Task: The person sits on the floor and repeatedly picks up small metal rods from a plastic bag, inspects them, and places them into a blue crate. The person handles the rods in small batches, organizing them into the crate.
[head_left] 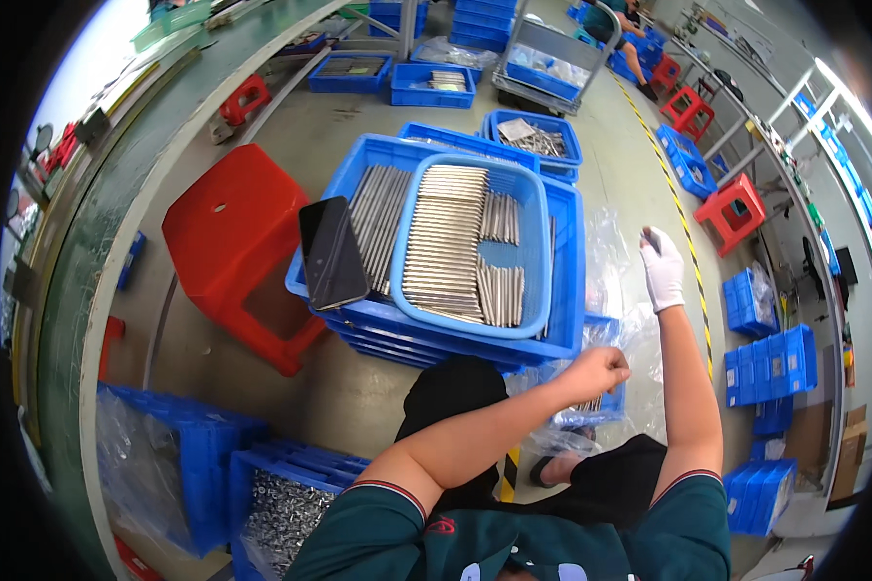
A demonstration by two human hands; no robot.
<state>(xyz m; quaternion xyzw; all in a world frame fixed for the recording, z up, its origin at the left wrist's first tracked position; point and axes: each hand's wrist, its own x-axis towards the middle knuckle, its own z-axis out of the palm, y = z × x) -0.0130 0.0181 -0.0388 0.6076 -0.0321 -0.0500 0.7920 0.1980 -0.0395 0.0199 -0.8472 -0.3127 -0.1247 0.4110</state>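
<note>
My right hand (662, 273), in a white glove, is raised at the right with its fingers curled together. Something dark shows at its fingertips, too small to name. Bent across in front of me, my bare left hand (597, 374) has its fingers pressed together; what they hold, if anything, is hidden. Clear plastic film (641, 341) hangs or lies beside both hands, over a blue crate (606, 402) on the floor. To the left, a light blue basin (404, 281) holds stacked rows of metal rods (446, 237). It rests on a larger blue crate (567, 281) with longer grey rods (378, 208).
A black smartphone (334, 254) leans on the crate's left rim. Beside it stands a red stool (228, 228). Near my left elbow is a crate of small metal parts (286, 518). A cart (543, 73) and a crate of metal pieces (538, 138) stand farther back.
</note>
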